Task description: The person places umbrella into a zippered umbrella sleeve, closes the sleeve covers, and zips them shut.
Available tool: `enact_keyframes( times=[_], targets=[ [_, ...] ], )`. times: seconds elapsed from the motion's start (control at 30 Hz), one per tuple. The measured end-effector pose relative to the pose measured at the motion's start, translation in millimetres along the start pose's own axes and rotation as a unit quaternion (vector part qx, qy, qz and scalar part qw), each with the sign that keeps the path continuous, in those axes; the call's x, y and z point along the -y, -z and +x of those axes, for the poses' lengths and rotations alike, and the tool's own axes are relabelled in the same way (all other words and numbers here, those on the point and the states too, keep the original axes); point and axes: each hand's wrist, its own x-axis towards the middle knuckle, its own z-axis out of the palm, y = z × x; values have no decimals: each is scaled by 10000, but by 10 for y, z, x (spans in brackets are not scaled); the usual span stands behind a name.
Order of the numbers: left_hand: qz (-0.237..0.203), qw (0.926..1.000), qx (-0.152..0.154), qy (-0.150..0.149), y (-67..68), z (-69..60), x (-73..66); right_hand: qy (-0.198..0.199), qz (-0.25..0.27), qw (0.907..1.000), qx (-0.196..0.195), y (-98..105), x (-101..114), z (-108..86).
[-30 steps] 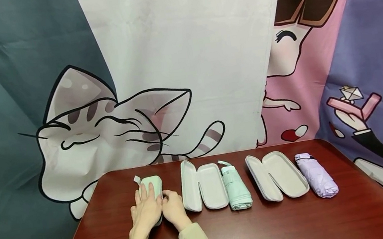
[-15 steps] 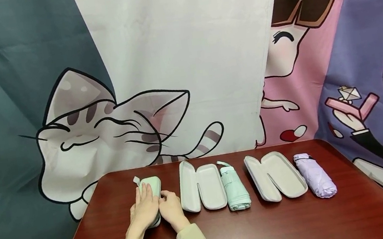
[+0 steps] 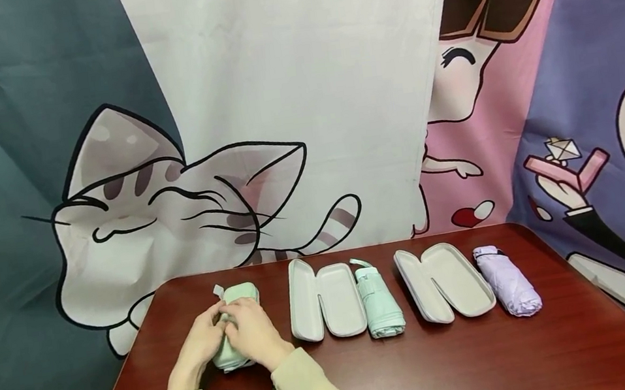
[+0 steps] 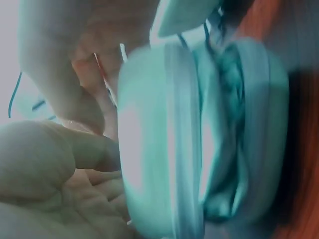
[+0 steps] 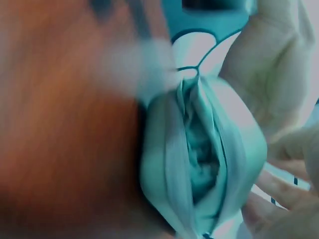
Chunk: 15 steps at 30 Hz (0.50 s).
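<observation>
A mint green zip case [image 3: 242, 291] lies at the left of the table with a pale tab at its far end. Both wrist views show its near end gaping, with crumpled green fabric [image 4: 219, 164] between the two zipper edges. My left hand [image 3: 198, 342] reaches over the case from the left, fingers bent and fingertips on the lid; its thumb touches the lid in the left wrist view. From the right, my right hand [image 3: 252, 334] rests on the lid with its fingers close to the left ones. The wrist views are blurred, and the zipper pull does not show.
Right of the hands lies an open pale case [image 3: 341, 300], beside a folded mint umbrella [image 3: 380, 301]. Farther right come a second open case [image 3: 459, 280] and a folded lilac umbrella [image 3: 508, 281]. A printed curtain [image 3: 305, 90] hangs behind the brown table [image 3: 430, 370].
My left hand has gone from lying flat on the lid to bent fingers at its left. My right hand has moved from the case's right side up onto the lid.
</observation>
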Motion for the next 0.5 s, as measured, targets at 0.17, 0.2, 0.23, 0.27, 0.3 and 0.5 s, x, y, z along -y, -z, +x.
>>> enact_keyframes(
  times=[0.17,0.2,0.23,0.27,0.3,0.5],
  targets=[
    [-107,9992,354,-132,134,-42,107,869,-958,9869,961,91,-44,111],
    [-98,9989,430,-169,158,-56,122,969,-1054,9837,1084,107,-54,126],
    [-79,9984,523,-187,177,-69,135,1040,-1114,9811,1192,118,-62,138],
    [-44,9981,586,-207,191,-82,149,1082,-1141,9794,1267,127,-70,144],
    [5,9977,638,-240,200,-95,160,1118,-1175,9778,1327,134,-76,149],
    [42,9964,787,-300,212,-133,230,1401,-1504,9682,1428,136,-105,138]
  ],
)
